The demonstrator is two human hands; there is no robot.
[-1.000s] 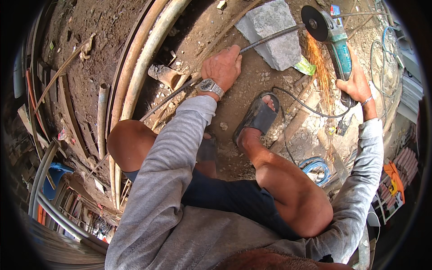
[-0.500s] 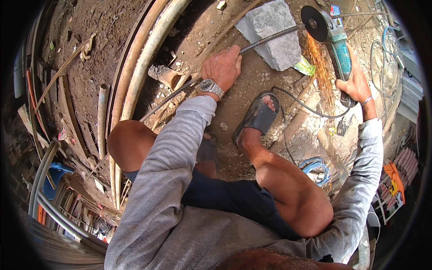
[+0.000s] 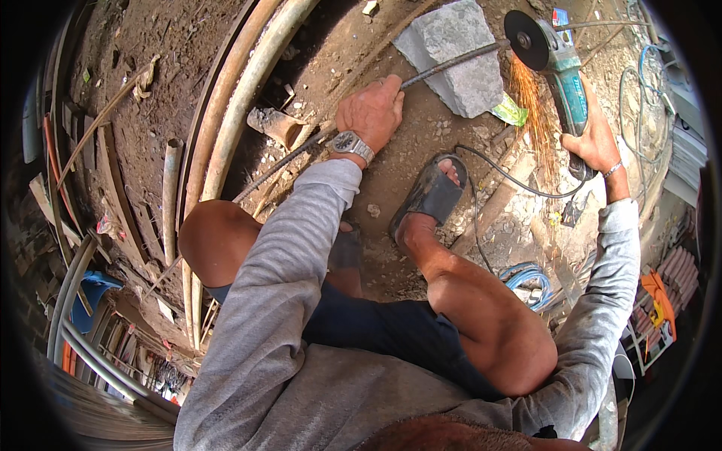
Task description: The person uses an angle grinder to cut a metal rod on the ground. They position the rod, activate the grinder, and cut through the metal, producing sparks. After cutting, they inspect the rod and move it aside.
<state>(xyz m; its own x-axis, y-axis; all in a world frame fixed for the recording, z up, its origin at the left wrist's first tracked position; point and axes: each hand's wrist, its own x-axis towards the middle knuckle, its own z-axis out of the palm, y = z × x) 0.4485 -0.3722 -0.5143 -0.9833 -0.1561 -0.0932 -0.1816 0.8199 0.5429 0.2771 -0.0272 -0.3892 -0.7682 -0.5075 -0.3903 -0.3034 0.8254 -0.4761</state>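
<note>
My left hand point(image 3: 370, 113) is closed round a ribbed steel rebar point(image 3: 450, 65), which slants up to the right and rests across a grey block of stone or concrete point(image 3: 460, 52). In my right hand point(image 3: 598, 135) is a teal angle grinder point(image 3: 569, 98), gripped by its body. Its dark cutting disc point(image 3: 526, 40) stands at the far end of the bar. Orange sparks point(image 3: 532, 101) stream down from there toward the ground. Where exactly disc and bar meet is hard to make out.
The grinder's black cord point(image 3: 519, 184) loops past my sandalled foot point(image 3: 430, 197). Coiled blue cable point(image 3: 529, 286) lies by my right knee. Long metal pipes point(image 3: 233, 113) run along the left, near a short pipe piece point(image 3: 277, 128). A green wrapper point(image 3: 511, 113) lies beside the block.
The sparks still fly, with a slightly changed spread. My hands, the bar and the grinder stay almost where they were.
</note>
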